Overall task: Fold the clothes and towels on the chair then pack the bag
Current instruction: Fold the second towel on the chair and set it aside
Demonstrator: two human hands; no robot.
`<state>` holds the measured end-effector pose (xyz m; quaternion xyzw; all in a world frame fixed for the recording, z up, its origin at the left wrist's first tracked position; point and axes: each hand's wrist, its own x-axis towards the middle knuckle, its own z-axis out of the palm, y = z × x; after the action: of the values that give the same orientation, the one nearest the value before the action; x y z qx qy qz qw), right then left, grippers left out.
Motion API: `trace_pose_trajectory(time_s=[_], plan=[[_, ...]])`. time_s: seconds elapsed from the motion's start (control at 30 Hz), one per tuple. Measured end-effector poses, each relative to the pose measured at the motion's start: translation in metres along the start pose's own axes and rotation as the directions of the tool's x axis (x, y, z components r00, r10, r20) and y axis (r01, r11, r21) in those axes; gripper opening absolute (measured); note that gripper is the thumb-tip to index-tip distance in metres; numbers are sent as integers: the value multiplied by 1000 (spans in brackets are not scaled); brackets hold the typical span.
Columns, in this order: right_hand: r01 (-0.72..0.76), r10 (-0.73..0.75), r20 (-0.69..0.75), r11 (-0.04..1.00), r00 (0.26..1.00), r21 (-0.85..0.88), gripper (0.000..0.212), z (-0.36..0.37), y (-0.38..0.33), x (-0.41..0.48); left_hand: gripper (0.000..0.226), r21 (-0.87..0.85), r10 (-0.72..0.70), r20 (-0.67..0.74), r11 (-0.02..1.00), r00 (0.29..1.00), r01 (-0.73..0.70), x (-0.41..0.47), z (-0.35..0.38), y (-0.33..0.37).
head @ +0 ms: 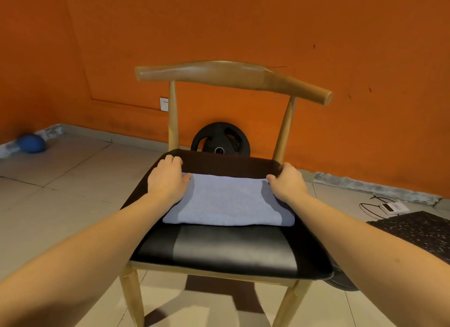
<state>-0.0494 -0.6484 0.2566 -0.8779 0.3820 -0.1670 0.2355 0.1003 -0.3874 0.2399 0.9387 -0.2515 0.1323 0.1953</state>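
A light blue towel (229,202) lies folded in a flat rectangle on the black seat of a wooden chair (219,251). My left hand (166,178) sits at the towel's far left corner, thumb against the cloth and fingers curled over the edge. My right hand (287,180) holds the far right corner the same way, thumb on top. Both hands reach to the back of the seat. No bag is in view.
The chair's curved wooden backrest (231,78) stands before an orange wall. A black weight plate (220,141) leans on the wall behind it. A blue ball (31,143) lies on the floor far left. A speckled black mat (418,231) and a white device with cable (394,207) are at right.
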Motion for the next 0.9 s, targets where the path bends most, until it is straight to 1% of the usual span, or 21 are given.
trace_pose_trajectory(time_s=[0.03,0.07,0.1,0.13,0.17,0.23,0.3,0.37,0.47,0.53,0.6,0.63,0.67,0.7,0.73,0.77,0.83,0.9], plan=[[52,-54,-24,996,998,-66,45,-4,-3,-4,38,14,49,-25,999,998,-49,-4,-4,4],[135,-138,-35,987,990,-83,50,-6,-5,-11,38,-2,97,-19,995,995,-97,-11,-7,9],[236,-237,-16,970,971,-64,54,-8,-7,-19,40,-40,135,19,990,991,-134,-20,-9,15],[327,-326,33,944,945,-45,57,-7,-7,-28,43,-67,160,83,986,984,-155,-29,-9,21],[388,-381,112,920,918,-55,61,-5,-6,-37,49,-71,178,161,983,971,-169,-40,-7,26],[460,-403,292,872,868,-165,68,1,0,-48,64,-18,205,292,978,934,-209,-57,-3,27],[506,-376,408,815,832,-281,75,6,10,-50,79,51,219,362,966,906,-254,-66,0,21],[499,-333,452,805,828,-321,79,11,19,-50,92,88,230,383,955,895,-283,-70,0,14],[491,-310,458,796,833,-354,81,16,22,-51,96,127,247,403,938,881,-321,-74,4,10],[494,-299,481,795,824,-352,80,15,20,-51,97,149,230,442,934,867,-324,-71,1,11],[468,-307,469,839,829,-278,73,11,18,-46,83,182,214,467,926,858,-330,-66,-3,18],[440,-329,410,873,851,-212,65,9,18,-42,73,205,223,441,918,869,-340,-65,-5,24],[416,-356,312,897,881,-152,57,8,18,-35,62,212,253,387,911,887,-352,-67,-7,35],[393,-362,222,912,905,-116,51,7,19,-26,54,183,295,319,913,901,-364,-71,-9,49],[364,-342,189,926,920,-95,49,6,21,-15,51,117,339,263,918,903,-379,-79,-10,67],[321,-299,219,944,929,-71,51,5,21,-5,51,38,384,238,914,892,-404,-88,-10,86],[226,-201,325,973,924,-42,58,8,23,11,60,-60,460,263,885,848,-461,-109,-6,122],[205,-168,328,975,930,-82,59,13,26,26,72,-66,471,344,875,812,-479,-127,4,147]])
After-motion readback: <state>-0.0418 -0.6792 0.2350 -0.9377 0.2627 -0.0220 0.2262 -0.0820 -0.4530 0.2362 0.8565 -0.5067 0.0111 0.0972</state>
